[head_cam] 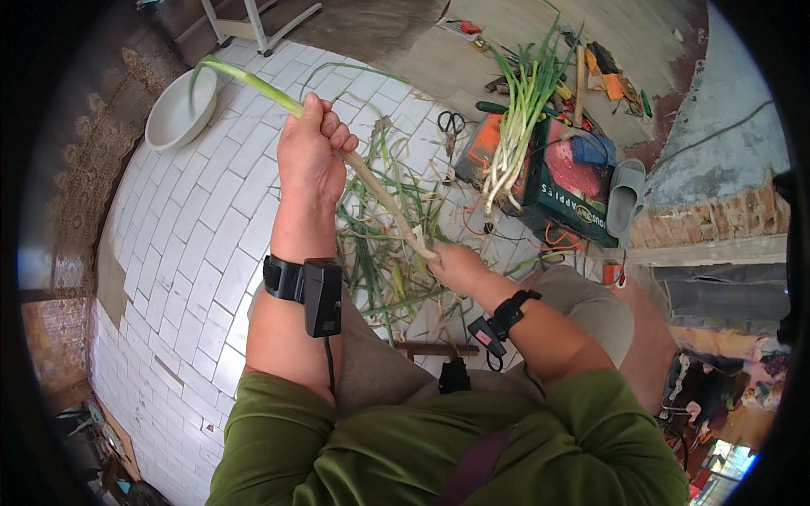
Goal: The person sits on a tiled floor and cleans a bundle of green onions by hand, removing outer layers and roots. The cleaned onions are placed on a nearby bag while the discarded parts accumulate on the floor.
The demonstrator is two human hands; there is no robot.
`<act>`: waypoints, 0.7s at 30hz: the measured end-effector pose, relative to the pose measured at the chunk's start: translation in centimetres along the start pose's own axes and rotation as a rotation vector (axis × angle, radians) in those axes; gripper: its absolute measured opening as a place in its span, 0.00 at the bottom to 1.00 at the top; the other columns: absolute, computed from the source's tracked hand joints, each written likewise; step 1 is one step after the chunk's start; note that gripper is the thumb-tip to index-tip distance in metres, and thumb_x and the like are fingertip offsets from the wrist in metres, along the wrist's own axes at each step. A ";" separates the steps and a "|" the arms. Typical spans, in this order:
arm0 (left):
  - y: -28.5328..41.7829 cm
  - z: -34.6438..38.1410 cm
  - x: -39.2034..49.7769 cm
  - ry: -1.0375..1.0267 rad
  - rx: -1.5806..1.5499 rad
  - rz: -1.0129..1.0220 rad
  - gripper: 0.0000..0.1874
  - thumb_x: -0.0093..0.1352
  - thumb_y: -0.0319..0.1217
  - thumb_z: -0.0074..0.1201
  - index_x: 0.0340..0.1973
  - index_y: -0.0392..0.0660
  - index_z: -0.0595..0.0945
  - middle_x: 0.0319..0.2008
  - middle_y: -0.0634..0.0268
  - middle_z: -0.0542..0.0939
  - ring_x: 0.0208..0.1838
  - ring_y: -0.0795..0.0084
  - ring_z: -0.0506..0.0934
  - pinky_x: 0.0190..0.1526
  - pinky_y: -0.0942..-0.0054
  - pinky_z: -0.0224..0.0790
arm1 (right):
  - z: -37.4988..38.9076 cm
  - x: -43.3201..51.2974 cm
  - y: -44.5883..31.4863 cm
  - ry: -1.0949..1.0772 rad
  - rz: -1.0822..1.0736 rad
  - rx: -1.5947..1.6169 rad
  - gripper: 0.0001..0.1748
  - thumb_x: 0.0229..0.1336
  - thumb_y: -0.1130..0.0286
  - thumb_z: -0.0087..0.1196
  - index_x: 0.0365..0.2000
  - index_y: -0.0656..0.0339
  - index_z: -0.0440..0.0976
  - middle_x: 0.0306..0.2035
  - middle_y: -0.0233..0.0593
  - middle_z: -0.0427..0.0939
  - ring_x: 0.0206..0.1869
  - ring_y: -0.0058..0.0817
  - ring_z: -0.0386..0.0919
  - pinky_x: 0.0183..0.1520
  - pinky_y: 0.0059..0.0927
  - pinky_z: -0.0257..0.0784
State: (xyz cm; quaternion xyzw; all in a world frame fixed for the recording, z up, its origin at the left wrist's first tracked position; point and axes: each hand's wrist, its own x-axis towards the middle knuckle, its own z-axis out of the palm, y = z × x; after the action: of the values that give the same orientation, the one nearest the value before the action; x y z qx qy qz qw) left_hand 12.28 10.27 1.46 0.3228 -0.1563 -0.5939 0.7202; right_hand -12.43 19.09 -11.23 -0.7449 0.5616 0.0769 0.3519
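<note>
My left hand (316,136) is closed around a long scallion (383,183), just where the green top meets the paler, dirt-brown stalk. Its green leaf stretches up and left, with the tip drooping near a white basin. The root end slants down to my right hand (459,269), whose fingers pinch it; those fingertips are partly hidden. Below the stalk, a loose heap of stripped leaves and husks (373,253) covers the tiles between my legs. To the right, a bunch of pale-stemmed scallions (522,126) lies across a cardboard apple box, roots towards me.
A white basin (183,111) stands at the upper left. Black-handled scissors (450,123) lie beside the printed apple box (563,190), with a grey slipper (625,196) against it. Hand tools (579,85) and a tape measure (469,27) are scattered behind. A white metal stand (253,25) is at the top.
</note>
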 end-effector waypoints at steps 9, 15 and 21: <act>0.7 -0.4 -0.2 -0.042 0.021 -0.042 0.12 0.74 0.38 0.41 0.43 0.41 0.70 0.24 0.65 0.71 0.30 0.67 0.73 0.41 0.59 0.71 | -2.7 1.3 4.1 0.208 0.021 0.325 0.19 0.59 0.63 0.51 0.44 0.69 0.70 0.39 0.47 0.78 0.34 0.37 0.78 0.41 0.36 0.73; -1.1 0.1 -0.4 -0.106 -0.066 -0.175 0.13 0.73 0.35 0.45 0.45 0.38 0.71 0.32 0.57 0.77 0.42 0.56 0.78 0.47 0.54 0.74 | -8.0 2.3 -7.8 0.476 -0.483 0.488 0.36 0.45 0.59 0.66 0.52 0.64 0.65 0.36 0.48 0.78 0.35 0.36 0.79 0.40 0.33 0.74; -1.7 0.5 -0.9 -0.026 0.011 -0.220 0.13 0.71 0.33 0.50 0.45 0.38 0.72 0.36 0.57 0.78 0.44 0.57 0.79 0.48 0.62 0.72 | -9.2 3.4 -12.6 0.539 -0.382 0.330 0.17 0.62 0.64 0.50 0.46 0.64 0.68 0.28 0.39 0.78 0.27 0.30 0.79 0.30 0.33 0.74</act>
State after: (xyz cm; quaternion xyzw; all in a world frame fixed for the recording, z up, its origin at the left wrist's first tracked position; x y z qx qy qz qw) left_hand 10.47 10.83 0.92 0.3345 -0.1327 -0.6725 0.6467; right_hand -2.53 12.34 -0.66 -0.7631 0.4897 -0.2807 0.3147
